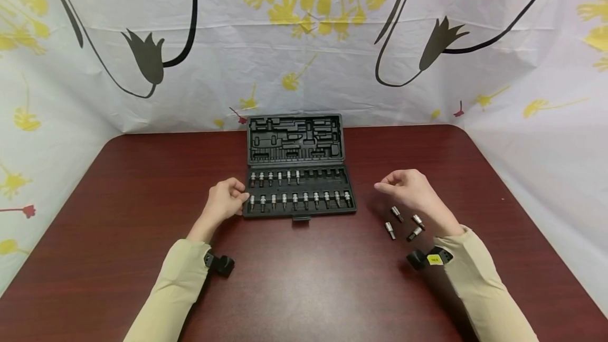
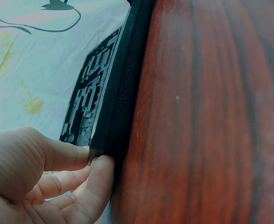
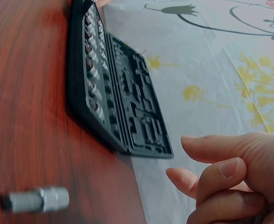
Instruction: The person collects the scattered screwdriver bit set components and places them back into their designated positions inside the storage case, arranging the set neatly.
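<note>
A black socket bit case (image 1: 323,186) lies open on the table, its lid (image 1: 295,158) folded back with moulded recesses. Silver bit sockets fill the front row; the back row holds several at the left, with bare slots to their right. My left hand (image 1: 225,199) pinches the case's left edge, thumb on the rim and fingers against the side in the left wrist view. My right hand (image 1: 408,189) hovers right of the case, fingers loosely bent, nothing between thumb and forefinger. Several loose bit sockets (image 1: 389,230) lie beneath and in front of it; one bit socket (image 3: 55,199) shows blurred in the right wrist view.
The dark red wooden table (image 1: 313,278) extends around the case. A white cloth (image 1: 304,67) with yellow and grey flower prints hangs behind the table and along both sides. The case's latch (image 1: 301,219) sticks out at the front edge.
</note>
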Available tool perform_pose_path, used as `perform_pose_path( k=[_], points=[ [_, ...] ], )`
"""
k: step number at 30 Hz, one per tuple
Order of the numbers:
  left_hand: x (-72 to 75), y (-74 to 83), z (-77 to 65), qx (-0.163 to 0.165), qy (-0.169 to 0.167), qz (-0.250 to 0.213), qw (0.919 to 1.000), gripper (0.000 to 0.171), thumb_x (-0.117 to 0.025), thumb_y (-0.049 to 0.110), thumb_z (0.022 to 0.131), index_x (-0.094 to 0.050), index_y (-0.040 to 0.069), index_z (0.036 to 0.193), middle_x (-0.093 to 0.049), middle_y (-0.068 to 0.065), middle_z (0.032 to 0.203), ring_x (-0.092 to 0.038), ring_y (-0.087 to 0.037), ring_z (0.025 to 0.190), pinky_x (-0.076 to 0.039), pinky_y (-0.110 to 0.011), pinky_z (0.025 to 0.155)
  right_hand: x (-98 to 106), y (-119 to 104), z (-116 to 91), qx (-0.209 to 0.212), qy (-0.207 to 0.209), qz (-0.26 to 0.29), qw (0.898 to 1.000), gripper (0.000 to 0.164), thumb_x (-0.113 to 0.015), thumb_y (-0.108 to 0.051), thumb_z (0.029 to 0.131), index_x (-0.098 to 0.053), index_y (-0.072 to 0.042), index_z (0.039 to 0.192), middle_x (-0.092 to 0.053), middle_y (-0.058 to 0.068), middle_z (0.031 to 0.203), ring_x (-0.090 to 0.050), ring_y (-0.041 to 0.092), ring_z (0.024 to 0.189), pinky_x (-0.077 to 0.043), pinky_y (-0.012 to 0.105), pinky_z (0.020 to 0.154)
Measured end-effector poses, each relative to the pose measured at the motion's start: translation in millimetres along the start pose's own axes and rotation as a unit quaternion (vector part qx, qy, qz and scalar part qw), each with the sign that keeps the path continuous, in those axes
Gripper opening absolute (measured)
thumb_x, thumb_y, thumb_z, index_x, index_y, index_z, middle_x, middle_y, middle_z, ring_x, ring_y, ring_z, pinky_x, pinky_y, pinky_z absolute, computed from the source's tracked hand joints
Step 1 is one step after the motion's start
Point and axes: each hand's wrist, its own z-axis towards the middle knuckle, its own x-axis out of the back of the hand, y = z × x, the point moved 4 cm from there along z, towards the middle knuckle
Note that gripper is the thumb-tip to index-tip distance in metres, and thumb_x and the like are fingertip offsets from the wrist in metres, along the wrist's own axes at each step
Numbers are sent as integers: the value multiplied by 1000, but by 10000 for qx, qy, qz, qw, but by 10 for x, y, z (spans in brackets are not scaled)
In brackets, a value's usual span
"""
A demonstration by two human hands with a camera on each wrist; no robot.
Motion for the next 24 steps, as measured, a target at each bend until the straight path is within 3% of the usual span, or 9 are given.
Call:
perform_pose_path(
  k=[13, 24],
  points=[
    [0, 3, -5, -6, -10, 16, 10000, 15, -61, 3, 88, -58, -5, 100, -64, -16, 79, -61, -16, 50, -56, -32, 51, 164, 326, -108, -365, 39, 38, 9993, 37, -64, -36, 88, -66, 0, 92, -53, -5, 59, -48, 12, 54, -40, 27, 47],
    [3, 11, -15, 11, -23, -5, 10000, 14, -60, 3, 88, -57, -5, 99, -64, -17, 79, -61, -16, 50, -56, -32, 50, 232, 581, -120, -461, 112, -283, 9985, 38, -61, -34, 90, -66, 3, 94, -62, 2, 70, -50, 14, 63, -42, 28, 56]
  ],
)
